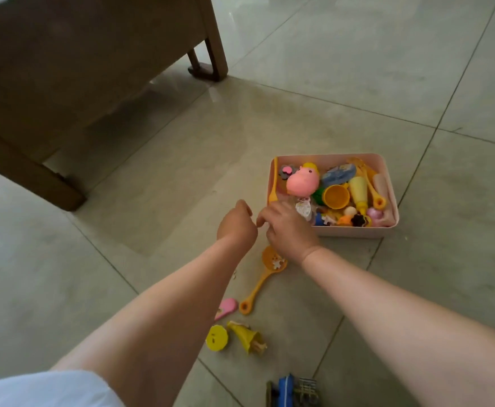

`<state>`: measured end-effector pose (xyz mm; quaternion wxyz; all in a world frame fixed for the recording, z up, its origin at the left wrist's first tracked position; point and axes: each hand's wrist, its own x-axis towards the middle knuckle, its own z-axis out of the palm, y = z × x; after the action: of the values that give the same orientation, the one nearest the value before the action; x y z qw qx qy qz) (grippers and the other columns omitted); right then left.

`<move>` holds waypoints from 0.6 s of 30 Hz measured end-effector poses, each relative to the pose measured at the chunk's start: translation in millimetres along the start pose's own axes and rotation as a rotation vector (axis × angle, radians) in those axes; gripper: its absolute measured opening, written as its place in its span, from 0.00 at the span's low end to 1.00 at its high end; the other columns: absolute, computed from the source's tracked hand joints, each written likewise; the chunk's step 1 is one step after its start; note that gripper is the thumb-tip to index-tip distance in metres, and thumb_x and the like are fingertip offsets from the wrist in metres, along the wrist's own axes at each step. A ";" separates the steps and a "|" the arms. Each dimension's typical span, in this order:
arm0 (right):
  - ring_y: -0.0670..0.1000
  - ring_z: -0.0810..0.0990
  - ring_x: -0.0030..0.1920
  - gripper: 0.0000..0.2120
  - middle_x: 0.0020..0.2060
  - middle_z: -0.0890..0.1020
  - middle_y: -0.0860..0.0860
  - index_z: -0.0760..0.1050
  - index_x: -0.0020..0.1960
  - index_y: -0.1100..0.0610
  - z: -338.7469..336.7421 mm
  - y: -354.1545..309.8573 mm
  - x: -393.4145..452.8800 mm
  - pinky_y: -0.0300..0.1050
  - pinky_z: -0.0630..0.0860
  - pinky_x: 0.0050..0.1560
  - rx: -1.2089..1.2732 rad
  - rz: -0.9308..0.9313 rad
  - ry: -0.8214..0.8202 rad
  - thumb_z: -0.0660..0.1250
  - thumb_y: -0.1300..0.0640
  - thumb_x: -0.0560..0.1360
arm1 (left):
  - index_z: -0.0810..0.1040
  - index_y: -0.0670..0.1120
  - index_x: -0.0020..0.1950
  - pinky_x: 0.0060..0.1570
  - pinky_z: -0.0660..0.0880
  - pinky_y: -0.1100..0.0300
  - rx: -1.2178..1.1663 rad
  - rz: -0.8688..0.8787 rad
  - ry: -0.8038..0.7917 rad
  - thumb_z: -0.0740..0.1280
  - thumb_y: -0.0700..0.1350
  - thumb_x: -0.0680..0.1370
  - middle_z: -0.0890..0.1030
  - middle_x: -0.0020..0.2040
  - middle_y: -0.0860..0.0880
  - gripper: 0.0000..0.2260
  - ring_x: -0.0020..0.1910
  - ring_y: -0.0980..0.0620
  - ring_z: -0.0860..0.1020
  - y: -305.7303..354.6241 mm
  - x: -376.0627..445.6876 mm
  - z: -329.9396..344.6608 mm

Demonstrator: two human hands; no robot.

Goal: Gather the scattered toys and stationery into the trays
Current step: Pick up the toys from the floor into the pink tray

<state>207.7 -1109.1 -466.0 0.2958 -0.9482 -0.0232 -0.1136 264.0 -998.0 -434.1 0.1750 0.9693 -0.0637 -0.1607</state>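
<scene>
A pink tray (357,231) stands on the tiled floor, filled with several toys, among them a pink pig head (302,181) and an orange cup (335,196). My right hand (288,229) hangs over the tray's near left corner, its curled fingers on a small clear-white toy (303,207). Just to its left, my left hand (236,226) is curled into a fist above the floor; what it holds is hidden. On the floor below my hands lie an orange slotted spoon (265,277), a pink piece (226,308), a yellow disc (217,337) and a yellow cone (247,336).
Dark wooden furniture (64,83) fills the upper left, with legs on the floor (67,198) and further back (208,69). A blue toy with a metal part (293,390) lies at the bottom edge. White clothing (34,389) shows at the bottom left.
</scene>
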 end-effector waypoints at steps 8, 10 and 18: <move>0.53 0.64 0.69 0.17 0.64 0.70 0.49 0.76 0.61 0.45 24.9 -0.8 -28.1 0.48 0.64 0.68 -0.140 0.008 -0.496 0.66 0.55 0.73 | 0.76 0.42 0.61 0.53 0.73 0.57 0.324 -0.019 -0.331 0.65 0.45 0.78 0.78 0.60 0.43 0.13 0.59 0.44 0.76 -66.2 -12.0 12.3; 0.54 0.62 0.70 0.20 0.67 0.68 0.50 0.75 0.63 0.44 24.1 3.7 -31.1 0.48 0.64 0.69 -0.185 0.011 -0.578 0.70 0.50 0.71 | 0.75 0.41 0.62 0.54 0.72 0.56 0.354 0.000 -0.373 0.67 0.50 0.77 0.78 0.61 0.42 0.18 0.60 0.43 0.76 -75.3 -16.0 13.8; 0.54 0.67 0.60 0.09 0.56 0.71 0.51 0.76 0.54 0.49 20.3 1.5 -41.9 0.43 0.68 0.52 -0.179 0.092 -0.472 0.67 0.53 0.74 | 0.65 0.41 0.66 0.51 0.72 0.51 0.309 -0.019 -0.235 0.66 0.43 0.77 0.74 0.60 0.37 0.20 0.58 0.37 0.75 -88.1 -30.0 24.3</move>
<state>171.2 -1098.0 -492.6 0.2018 -0.9709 -0.0385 0.1229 233.6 -918.4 -478.7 0.0137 0.9598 -0.0987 -0.2625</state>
